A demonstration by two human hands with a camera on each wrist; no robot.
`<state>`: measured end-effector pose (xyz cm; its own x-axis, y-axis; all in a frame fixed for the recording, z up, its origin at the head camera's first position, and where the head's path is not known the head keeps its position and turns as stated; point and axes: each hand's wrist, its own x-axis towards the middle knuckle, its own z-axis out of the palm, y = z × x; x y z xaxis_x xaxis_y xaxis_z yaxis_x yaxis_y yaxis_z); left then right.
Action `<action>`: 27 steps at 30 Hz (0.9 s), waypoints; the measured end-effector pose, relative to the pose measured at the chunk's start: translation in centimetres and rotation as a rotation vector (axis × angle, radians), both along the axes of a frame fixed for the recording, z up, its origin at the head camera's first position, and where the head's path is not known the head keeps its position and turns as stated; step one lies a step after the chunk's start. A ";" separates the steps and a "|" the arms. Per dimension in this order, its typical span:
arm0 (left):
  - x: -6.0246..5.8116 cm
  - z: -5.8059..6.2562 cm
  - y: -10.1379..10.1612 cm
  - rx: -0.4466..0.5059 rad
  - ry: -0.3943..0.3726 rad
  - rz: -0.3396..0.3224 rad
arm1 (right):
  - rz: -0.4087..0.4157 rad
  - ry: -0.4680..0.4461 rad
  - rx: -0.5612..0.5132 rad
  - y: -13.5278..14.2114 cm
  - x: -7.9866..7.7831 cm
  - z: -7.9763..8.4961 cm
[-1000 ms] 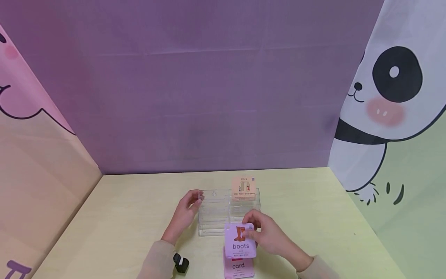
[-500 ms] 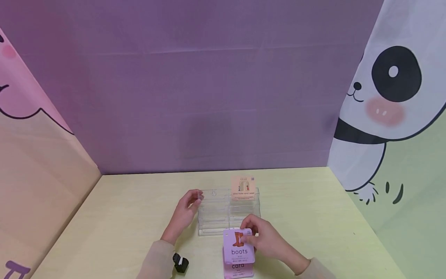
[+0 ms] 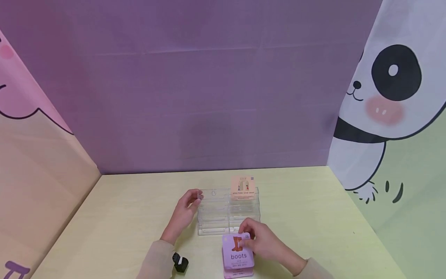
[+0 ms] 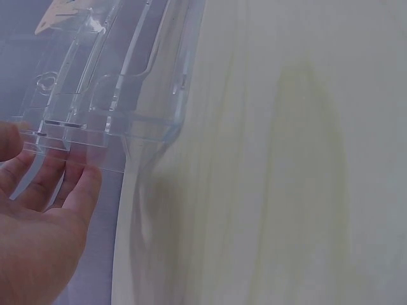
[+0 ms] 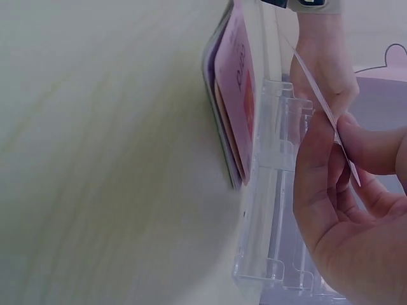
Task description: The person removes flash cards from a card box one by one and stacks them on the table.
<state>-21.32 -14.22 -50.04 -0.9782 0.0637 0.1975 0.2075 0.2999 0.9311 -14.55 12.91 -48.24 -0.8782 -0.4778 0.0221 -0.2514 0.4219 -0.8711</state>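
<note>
A clear plastic card rack [image 3: 213,212] with tiered slots is at the middle of the table. My left hand [image 3: 184,212] grips its upper left edge, thumb on one side and fingers on the other in the left wrist view. Between thumb and fingers, my right hand [image 3: 263,241] pinches a purple "boots" card [image 3: 238,254], seen nearly edge-on in the right wrist view. That card is in front of the rack and apart from it. Below it is a small stack of cards [image 5: 236,95] with a pink "card" card on top, mostly covered in the head view.
An orange "play hide-and-seek" card [image 3: 242,189] stands in the rack's top right slot. A small black object [image 3: 180,263] lies near my left sleeve. A purple backdrop [image 3: 209,97] rises behind the table [image 3: 303,217], with printed sheets at both sides.
My right hand has moved the boots card down, toward me and away from the rack. It now hides the word on the pink card below. My left hand stays on the rack.
</note>
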 end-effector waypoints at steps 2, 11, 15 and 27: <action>-0.3 -0.6 -0.2 -0.006 0.005 0.001 | 0.001 0.010 0.016 -0.1 0.0 -0.1; -0.2 -0.1 -0.1 0.019 -0.020 -0.010 | 0.013 0.000 0.021 -0.2 0.1 -0.5; -0.4 -0.5 -0.2 0.016 -0.008 -0.010 | 0.015 -0.011 0.031 -0.2 0.2 -0.8; -0.5 -0.5 -0.2 0.014 -0.005 -0.004 | 0.002 0.025 0.142 -0.8 0.6 -1.2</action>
<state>-21.78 -14.43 -50.55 -0.9790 0.0649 0.1934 0.2039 0.2862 0.9362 -13.95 12.09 -49.45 -0.8773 -0.4794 -0.0237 -0.2736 0.5401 -0.7959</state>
